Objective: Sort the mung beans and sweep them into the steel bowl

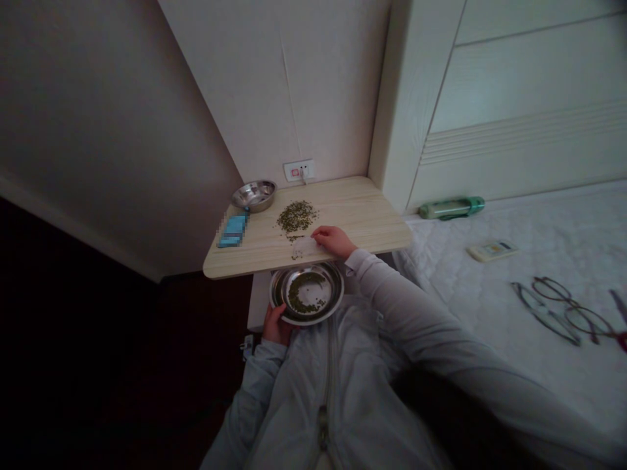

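Note:
My left hand (pixel 277 324) grips the rim of a steel bowl (pixel 337 287) held just below the front edge of the small wooden table (pixel 362 202). Small green beans (pixel 296 295) lie in a ring on the bowl's bottom. Over the tabletop, my right hand (pixel 336 241) pinches a thin, whitish, see-through card or sheet (pixel 304 245). A few beans lie at the sheet's near edge. Beyond it, a loose pile of the same green beans (pixel 296 217) is spread on the wood.
A second steel bowl (pixel 255 196) stands at the table's back left, behind a blue pixelated item (pixel 234 230). A wall socket (pixel 298 171) sits above the table. On the white bed at right lie a green bottle (pixel 451 207), a pale flat item (pixel 492 250) and eyeglasses (pixel 571 307).

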A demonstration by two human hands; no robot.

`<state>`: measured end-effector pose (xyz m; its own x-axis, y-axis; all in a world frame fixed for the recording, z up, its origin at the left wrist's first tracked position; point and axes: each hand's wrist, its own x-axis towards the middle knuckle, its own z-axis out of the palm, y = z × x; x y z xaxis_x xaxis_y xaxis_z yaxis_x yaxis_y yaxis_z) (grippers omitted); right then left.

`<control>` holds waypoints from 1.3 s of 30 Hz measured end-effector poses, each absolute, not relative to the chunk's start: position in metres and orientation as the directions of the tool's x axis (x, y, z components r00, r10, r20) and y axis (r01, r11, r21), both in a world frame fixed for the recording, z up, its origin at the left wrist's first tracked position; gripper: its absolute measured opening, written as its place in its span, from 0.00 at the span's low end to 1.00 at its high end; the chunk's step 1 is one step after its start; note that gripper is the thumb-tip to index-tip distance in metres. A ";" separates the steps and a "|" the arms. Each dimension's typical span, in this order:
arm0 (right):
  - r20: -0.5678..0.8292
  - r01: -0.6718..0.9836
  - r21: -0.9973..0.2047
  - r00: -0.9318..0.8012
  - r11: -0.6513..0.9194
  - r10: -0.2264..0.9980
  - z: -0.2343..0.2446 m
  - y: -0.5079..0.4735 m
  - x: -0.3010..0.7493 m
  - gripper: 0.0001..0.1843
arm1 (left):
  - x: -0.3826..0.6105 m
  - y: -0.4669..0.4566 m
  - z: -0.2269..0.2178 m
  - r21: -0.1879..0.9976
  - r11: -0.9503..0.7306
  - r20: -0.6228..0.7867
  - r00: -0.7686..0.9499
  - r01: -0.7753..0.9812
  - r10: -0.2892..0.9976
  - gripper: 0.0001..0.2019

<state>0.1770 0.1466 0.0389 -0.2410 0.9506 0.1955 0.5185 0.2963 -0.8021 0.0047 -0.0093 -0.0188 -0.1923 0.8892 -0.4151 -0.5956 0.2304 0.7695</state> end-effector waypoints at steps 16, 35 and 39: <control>0.174 0.541 -0.801 -0.197 0.255 0.965 0.039 0.147 0.176 0.11 | 0.008 -0.011 -0.015 0.781 0.188 -0.397 -0.241 -0.596 0.886 0.10; 0.233 0.506 -0.839 0.001 0.200 0.972 0.038 0.147 0.174 0.08 | 0.008 -0.010 -0.016 0.782 0.166 -0.375 -0.242 -0.601 0.895 0.22; 0.235 0.553 -0.808 -0.013 0.203 0.972 0.039 0.145 0.174 0.08 | 0.008 -0.010 -0.017 0.780 0.171 -0.382 -0.241 -0.602 0.892 0.23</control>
<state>0.1745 0.1453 0.0394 -0.0129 0.9718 0.2353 0.5531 0.2030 -0.8080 0.0080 -0.0100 -0.0169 -0.2414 0.8919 -0.3824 -0.6019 0.1715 0.7799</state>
